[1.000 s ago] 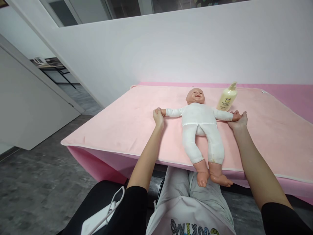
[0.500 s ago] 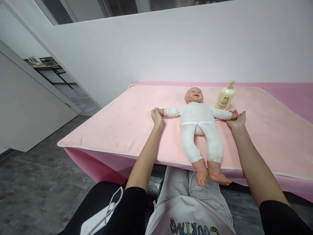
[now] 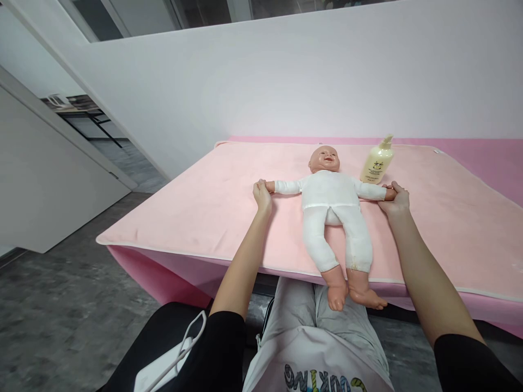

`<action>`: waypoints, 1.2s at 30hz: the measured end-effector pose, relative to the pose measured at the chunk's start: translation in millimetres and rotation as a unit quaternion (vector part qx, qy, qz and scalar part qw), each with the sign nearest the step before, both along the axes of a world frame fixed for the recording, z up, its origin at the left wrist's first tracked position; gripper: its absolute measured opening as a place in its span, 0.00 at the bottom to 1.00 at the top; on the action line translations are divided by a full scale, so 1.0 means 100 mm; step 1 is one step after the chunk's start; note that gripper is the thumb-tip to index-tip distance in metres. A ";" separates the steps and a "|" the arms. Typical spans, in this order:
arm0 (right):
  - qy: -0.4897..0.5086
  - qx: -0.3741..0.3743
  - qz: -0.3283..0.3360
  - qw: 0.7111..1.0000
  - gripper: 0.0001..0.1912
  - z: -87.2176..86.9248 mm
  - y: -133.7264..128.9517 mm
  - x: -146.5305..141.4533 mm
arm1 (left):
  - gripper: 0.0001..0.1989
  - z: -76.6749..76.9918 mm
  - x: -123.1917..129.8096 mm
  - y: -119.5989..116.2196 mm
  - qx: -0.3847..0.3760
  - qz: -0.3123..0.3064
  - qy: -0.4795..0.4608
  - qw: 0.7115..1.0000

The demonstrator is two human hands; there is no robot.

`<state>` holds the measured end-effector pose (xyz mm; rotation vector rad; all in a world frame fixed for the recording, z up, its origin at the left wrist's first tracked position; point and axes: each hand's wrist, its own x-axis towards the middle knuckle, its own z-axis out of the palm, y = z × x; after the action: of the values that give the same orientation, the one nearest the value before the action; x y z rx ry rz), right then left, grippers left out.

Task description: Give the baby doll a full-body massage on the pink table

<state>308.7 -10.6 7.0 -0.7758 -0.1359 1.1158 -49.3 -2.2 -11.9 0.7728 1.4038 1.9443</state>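
A baby doll (image 3: 330,189) with a white cloth body lies on its back on a pink mat (image 3: 196,212), its arms stretched out to both sides and its feet hanging over the front edge. My left hand (image 3: 262,196) is closed around the doll's hand on the left. On the other side, my right hand (image 3: 397,200) has its fingers curled round the doll's other hand, mostly covering it. A pale yellow pump bottle (image 3: 376,162) stands just behind the doll's arm, near my right hand.
The mat covers a table with a pink cloth (image 3: 486,163), against a white wall (image 3: 327,81). A white device with a cable (image 3: 167,365) rests at my left side. A door (image 3: 49,169) stands at the far left.
The fingers of my right hand have curled inward over the doll's hand, which showed more before. My left hand, the doll and the bottle stay in place.
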 end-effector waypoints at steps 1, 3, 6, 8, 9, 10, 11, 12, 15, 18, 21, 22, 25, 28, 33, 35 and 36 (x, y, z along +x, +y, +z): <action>0.005 -0.016 -0.005 1.000 0.12 0.02 -0.01 -0.01 | 0.13 0.00 0.00 0.00 0.002 0.000 0.001 1.000; 0.024 -0.050 -0.009 0.998 0.12 0.07 -0.03 -0.04 | 0.13 0.00 0.00 0.00 0.002 -0.002 -0.003 1.000; 0.027 -0.045 -0.001 0.999 0.10 0.11 -0.06 -0.06 | 0.12 0.01 0.00 0.00 -0.007 -0.002 -0.009 1.000; 0.029 -0.045 -0.002 0.999 0.11 0.11 -0.06 -0.05 | 0.12 0.01 0.00 0.00 -0.012 -0.005 -0.014 1.000; 0.032 -0.046 -0.004 0.998 0.12 0.10 -0.06 -0.05 | 0.12 0.02 0.00 0.00 -0.013 -0.007 -0.015 1.000; 0.034 -0.046 -0.005 0.998 0.13 0.09 -0.05 -0.05 | 0.12 0.02 0.00 0.00 -0.014 -0.008 -0.015 1.000; 0.035 -0.046 -0.005 0.998 0.13 0.09 -0.05 -0.04 | 0.12 0.02 0.00 0.00 -0.014 -0.009 -0.014 1.000; 0.036 -0.046 -0.005 0.998 0.13 0.08 -0.05 -0.04 | 0.12 0.03 0.00 -0.01 -0.015 -0.009 -0.013 1.000; 0.034 -0.045 -0.004 0.998 0.13 0.05 -0.03 -0.02 | 0.11 0.05 0.01 -0.03 -0.016 -0.012 -0.012 1.000; 0.029 -0.039 0.004 0.999 0.13 0.03 -0.01 0.01 | 0.11 0.06 0.02 -0.04 -0.019 -0.013 -0.011 1.000; 0.023 -0.031 0.010 0.999 0.13 0.01 0.01 0.02 | 0.12 0.07 0.02 -0.04 -0.017 -0.012 -0.016 1.000; 0.023 -0.031 0.010 0.999 0.13 0.01 0.01 0.02 | 0.12 0.07 0.02 -0.04 -0.015 -0.013 -0.019 1.000; 0.025 -0.033 0.002 0.999 0.12 0.01 0.00 0.01 | 0.12 0.06 0.02 -0.03 -0.006 -0.015 -0.023 1.000; 0.032 -0.030 0.003 0.999 0.11 0.01 0.00 0.01 | 0.12 0.05 0.01 -0.03 -0.008 -0.015 -0.025 1.000; 0.022 -0.027 0.010 0.999 0.11 -0.01 0.03 0.03 | 0.12 0.03 0.00 -0.03 -0.010 -0.012 -0.021 1.000; 0.020 -0.024 0.013 0.999 0.11 -0.01 0.03 0.03 | 0.11 0.03 0.01 -0.03 -0.010 -0.009 -0.020 1.000; 0.023 -0.024 0.011 0.999 0.10 -0.01 0.02 0.03 | 0.11 0.03 0.01 -0.03 -0.011 -0.009 -0.019 1.000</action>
<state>311.6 -8.2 6.3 -0.7922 -0.0794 1.1601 -48.6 -5.6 -8.6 0.7324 1.3884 1.9174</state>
